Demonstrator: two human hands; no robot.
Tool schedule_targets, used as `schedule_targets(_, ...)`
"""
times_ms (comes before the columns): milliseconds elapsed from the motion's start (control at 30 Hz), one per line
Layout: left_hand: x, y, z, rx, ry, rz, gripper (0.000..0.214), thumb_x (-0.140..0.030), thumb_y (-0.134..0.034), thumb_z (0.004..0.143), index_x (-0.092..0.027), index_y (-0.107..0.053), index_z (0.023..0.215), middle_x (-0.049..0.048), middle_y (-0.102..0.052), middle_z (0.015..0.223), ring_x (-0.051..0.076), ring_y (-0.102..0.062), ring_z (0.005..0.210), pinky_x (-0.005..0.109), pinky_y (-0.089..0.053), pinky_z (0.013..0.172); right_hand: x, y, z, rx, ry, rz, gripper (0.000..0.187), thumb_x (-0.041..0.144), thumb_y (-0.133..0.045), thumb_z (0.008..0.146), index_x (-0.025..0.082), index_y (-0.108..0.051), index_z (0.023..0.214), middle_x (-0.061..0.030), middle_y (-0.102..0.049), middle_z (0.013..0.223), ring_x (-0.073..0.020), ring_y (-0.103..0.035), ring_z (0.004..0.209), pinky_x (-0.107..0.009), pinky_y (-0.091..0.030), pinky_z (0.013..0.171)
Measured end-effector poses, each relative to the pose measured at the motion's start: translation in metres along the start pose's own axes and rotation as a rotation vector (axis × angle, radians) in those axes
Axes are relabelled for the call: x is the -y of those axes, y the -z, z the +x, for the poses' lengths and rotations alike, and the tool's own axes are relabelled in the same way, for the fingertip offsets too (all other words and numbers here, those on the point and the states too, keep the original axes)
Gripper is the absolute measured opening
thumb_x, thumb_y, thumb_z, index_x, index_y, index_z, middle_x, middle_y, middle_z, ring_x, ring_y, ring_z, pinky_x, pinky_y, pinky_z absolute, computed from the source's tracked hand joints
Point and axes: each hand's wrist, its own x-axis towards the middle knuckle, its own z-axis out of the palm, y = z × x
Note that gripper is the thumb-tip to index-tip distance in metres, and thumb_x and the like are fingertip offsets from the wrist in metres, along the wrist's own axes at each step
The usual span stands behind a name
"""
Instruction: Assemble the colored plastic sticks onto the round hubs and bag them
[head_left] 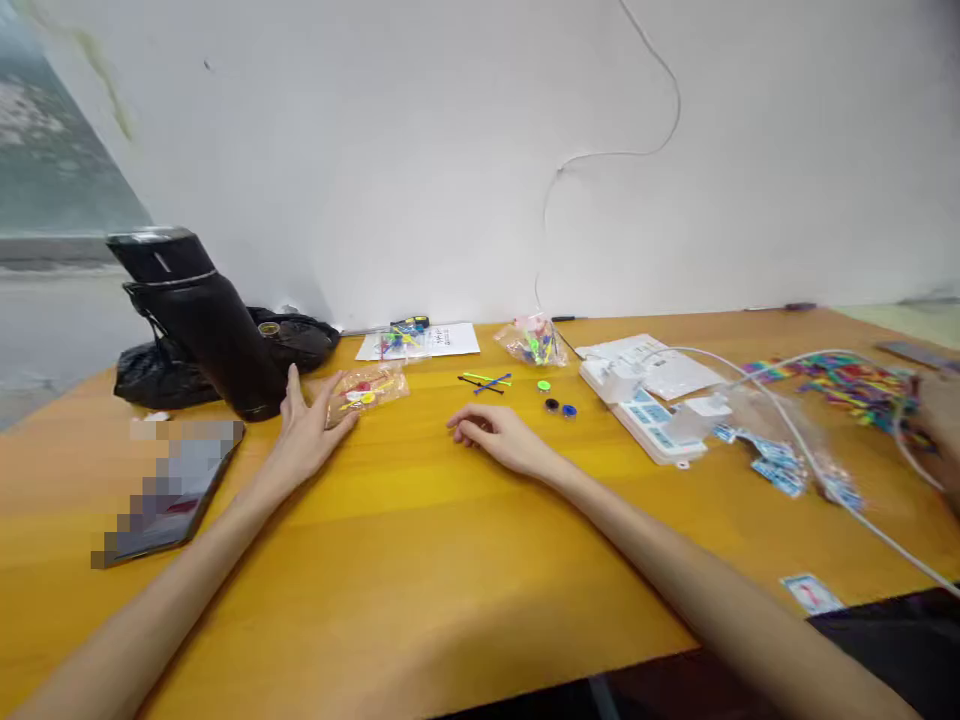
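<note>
My left hand rests on the table with its fingers spread, between a black bottle and a clear plastic bag. Its fingers lie at the bag's left edge; red and yellow plastic pieces show inside. My right hand lies at the middle of the table, fingers loosely curled and slightly apart, with nothing visible in them. Beyond it are several thin plastic sticks, crossed, in black, blue and yellow-green. To their right sit a green disc, a black disc and a blue disc.
A dark flat device lies at left. Behind are a paper sheet and another bag of pieces. Rightward stand a white power strip with cables and a colourful pile. Another person's hand is at the right edge.
</note>
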Motion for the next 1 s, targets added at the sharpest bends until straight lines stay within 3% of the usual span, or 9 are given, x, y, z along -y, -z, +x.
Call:
schedule_targets(133,0.004,-0.001,0.0,-0.088,-0.088,0.081,0.071,-0.056,-0.046,0.098,-0.018,-0.035,0.158,0.0178,0.002,0.171,0.049,-0.014,0.154,0.06,-0.023,0.122,-0.002,0.0,0.0,-0.001,0.0,-0.003,0.019,0.023,-0.053,0.097,0.015,-0.069,0.105,-0.0074,-0.075,0.095,-0.0164,-0.069,0.086,-0.029,-0.053,0.084)
schedule_targets(267,0.007,-0.005,0.002,0.003,-0.18,0.117,0.066,-0.05,-0.034,0.102,-0.013,-0.034,0.157,0.0174,-0.039,0.16,0.036,-0.032,0.149,0.053,-0.026,0.123,0.0,0.001,0.0,0.001,0.008,-0.028,0.019,0.021,-0.053,0.097,0.016,-0.069,0.104,-0.0075,-0.075,0.097,-0.0164,-0.07,0.087,-0.029,-0.054,0.084)
schedule_targets(433,0.008,-0.008,0.002,0.101,-0.134,0.091,0.073,-0.058,-0.035,0.101,-0.015,-0.028,0.159,0.0169,-0.039,0.161,0.037,-0.038,0.146,0.054,-0.031,0.12,0.002,0.001,-0.001,0.005,0.007,-0.047,0.018,0.02,-0.052,0.097,0.015,-0.069,0.103,-0.0075,-0.075,0.096,-0.0164,-0.07,0.086,-0.029,-0.054,0.084)
schedule_targets(533,0.01,-0.009,0.003,0.056,-0.14,0.094,0.069,-0.054,-0.033,0.102,-0.013,-0.028,0.158,0.0188,-0.034,0.163,0.037,-0.035,0.148,0.053,-0.03,0.121,0.0,0.002,0.0,0.002,0.031,-0.096,0.02,0.02,-0.051,0.098,0.016,-0.069,0.104,-0.0067,-0.075,0.097,-0.0169,-0.07,0.087,-0.03,-0.054,0.084)
schedule_targets(633,0.015,-0.01,0.005,-0.024,-0.187,0.098,0.065,-0.048,-0.035,0.102,-0.013,-0.032,0.156,0.0184,-0.036,0.161,0.037,-0.037,0.147,0.053,-0.032,0.12,-0.003,0.009,0.001,-0.125,0.119,-0.372,0.02,0.017,-0.051,0.097,0.018,-0.07,0.103,-0.007,-0.075,0.103,-0.0207,-0.066,0.099,-0.035,-0.05,0.092)
schedule_targets(700,0.017,-0.01,0.006,-0.068,-0.208,0.106,0.063,-0.044,-0.039,0.101,-0.013,-0.034,0.155,0.0175,-0.039,0.16,0.038,-0.039,0.145,0.055,-0.034,0.118,-0.006,0.019,0.001,-0.278,0.147,-0.652,0.022,0.016,-0.051,0.097,0.018,-0.071,0.104,-0.0099,-0.072,0.111,-0.026,-0.06,0.11,-0.041,-0.046,0.1)
schedule_targets(800,0.012,-0.008,0.006,-0.114,-0.233,0.11,0.059,-0.04,-0.044,0.099,-0.015,-0.037,0.152,0.0166,-0.043,0.157,0.039,-0.041,0.142,0.058,-0.033,0.117,-0.014,0.041,0.001,-0.43,0.063,-0.976,0.026,0.016,-0.049,0.097,0.015,-0.071,0.111,-0.0156,-0.067,0.117,-0.0328,-0.053,0.119,-0.047,-0.042,0.103)
schedule_targets(900,-0.002,-0.002,0.003,-0.168,-0.304,0.056,0.054,-0.036,-0.047,0.099,-0.017,-0.04,0.149,0.0154,-0.046,0.154,0.036,-0.042,0.141,0.056,-0.032,0.118,-0.026,0.065,0.0,-0.47,-0.039,-1.101,0.027,0.016,-0.048,0.097,0.013,-0.071,0.112,-0.0181,-0.065,0.119,-0.0357,-0.05,0.122,-0.048,-0.041,0.103)
schedule_targets(1000,-0.021,0.007,-0.003,-0.183,-0.381,-0.059,0.047,-0.032,-0.045,0.1,-0.019,-0.045,0.145,0.0133,-0.049,0.15,0.032,-0.043,0.139,0.051,-0.034,0.118,-0.037,0.081,0.0,-0.483,-0.109,-1.051,0.026,0.012,-0.049,0.095,0.012,-0.071,0.108,-0.0198,-0.064,0.122,-0.0356,-0.054,0.118,-0.046,-0.044,0.099)
